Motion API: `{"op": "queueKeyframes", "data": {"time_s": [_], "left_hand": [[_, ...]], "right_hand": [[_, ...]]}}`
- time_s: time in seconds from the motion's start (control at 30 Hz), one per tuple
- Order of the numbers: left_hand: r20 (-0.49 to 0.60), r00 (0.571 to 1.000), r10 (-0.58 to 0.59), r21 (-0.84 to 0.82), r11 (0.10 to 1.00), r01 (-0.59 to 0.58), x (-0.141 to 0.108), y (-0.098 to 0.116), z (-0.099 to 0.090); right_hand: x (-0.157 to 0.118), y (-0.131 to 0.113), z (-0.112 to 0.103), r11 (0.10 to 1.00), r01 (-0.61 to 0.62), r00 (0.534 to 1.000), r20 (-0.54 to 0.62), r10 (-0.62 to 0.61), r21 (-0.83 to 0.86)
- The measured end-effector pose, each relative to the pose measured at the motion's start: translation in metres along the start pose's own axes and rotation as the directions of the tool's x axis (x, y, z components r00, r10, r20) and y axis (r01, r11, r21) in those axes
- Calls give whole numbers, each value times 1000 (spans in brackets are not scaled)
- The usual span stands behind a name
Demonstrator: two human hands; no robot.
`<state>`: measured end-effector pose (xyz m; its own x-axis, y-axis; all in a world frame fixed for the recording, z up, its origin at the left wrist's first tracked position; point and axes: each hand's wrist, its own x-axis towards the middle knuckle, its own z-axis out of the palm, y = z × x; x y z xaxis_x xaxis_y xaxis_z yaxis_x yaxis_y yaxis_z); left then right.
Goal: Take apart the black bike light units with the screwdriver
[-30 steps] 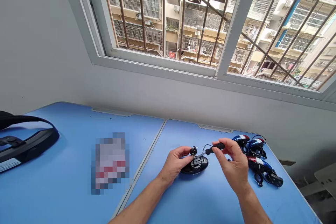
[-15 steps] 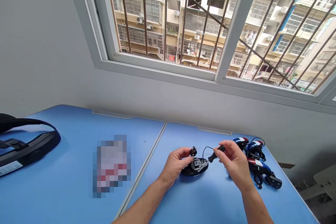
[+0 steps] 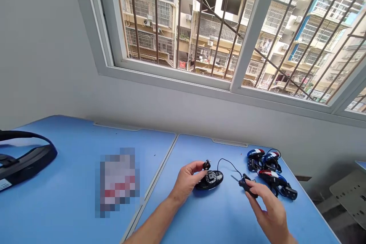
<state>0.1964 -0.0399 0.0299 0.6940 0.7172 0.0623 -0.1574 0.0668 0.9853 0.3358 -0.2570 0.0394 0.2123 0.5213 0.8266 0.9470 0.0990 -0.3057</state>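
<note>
My left hand (image 3: 187, 181) is closed, pinching a small black clamp (image 3: 206, 165) with a metal screw end sticking out, between thumb and forefinger. The clamp is at the top of a black oval electric horn (image 3: 211, 179) with a slotted round grille, lying on the table or just above it. From the horn a thin black cord (image 3: 228, 161) curves right to a small black part (image 3: 246, 178), partly hidden behind the screwdriver. My right hand (image 3: 268, 202) is closed around the black handle of a screwdriver (image 3: 247, 187), whose blade points left toward the horn without touching it.
Several red, white and blue horns (image 3: 271, 177) with black clamps and cords lie at the right of the blue table (image 3: 223, 217). A blurred-out packet (image 3: 118, 183) lies left of the table seam. A black strapped headset (image 3: 31, 162) is far left. Behind stands a wall with a barred window.
My right hand has moved down and right with the screwdriver, away from the horn, and the cord now shows stretched out. My left hand keeps its hold on the clamp. The view has shifted slightly.
</note>
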Motion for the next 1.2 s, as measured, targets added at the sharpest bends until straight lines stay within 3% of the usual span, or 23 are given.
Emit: {"op": "queueKeyframes", "data": {"time_s": [0.3,0.5,0.63,0.73,0.8,0.87,1.0,1.1,1.2], "left_hand": [[-4,1000,-29,-29,999,29,1,10,1],[2,996,-90,-141,986,90,-1,28,7],[118,980,-161,-202,962,183,4,39,17],[192,964,-183,-228,947,225,14,43,26],[224,958,-181,-218,948,230,20,45,32],[249,952,-180,-199,952,232,22,46,35],[294,948,-119,-51,989,140,18,40,34],[310,949,-62,32,998,55,12,35,32],[281,958,-60,40,998,51,7,35,31]], "right_hand": [[-21,12,35,959,158,976,182,-116,-236],[-26,17,32,952,130,960,276,-51,-276],[-2,24,29,991,28,974,226,3,-132],[31,23,44,998,-31,990,136,23,56],[51,19,59,975,-113,993,50,105,191],[63,14,74,912,-255,964,16,264,322],[58,9,88,733,-428,899,164,407,528],[46,9,89,631,-520,842,221,492,576],[40,7,88,544,-601,764,222,605,585]]}}
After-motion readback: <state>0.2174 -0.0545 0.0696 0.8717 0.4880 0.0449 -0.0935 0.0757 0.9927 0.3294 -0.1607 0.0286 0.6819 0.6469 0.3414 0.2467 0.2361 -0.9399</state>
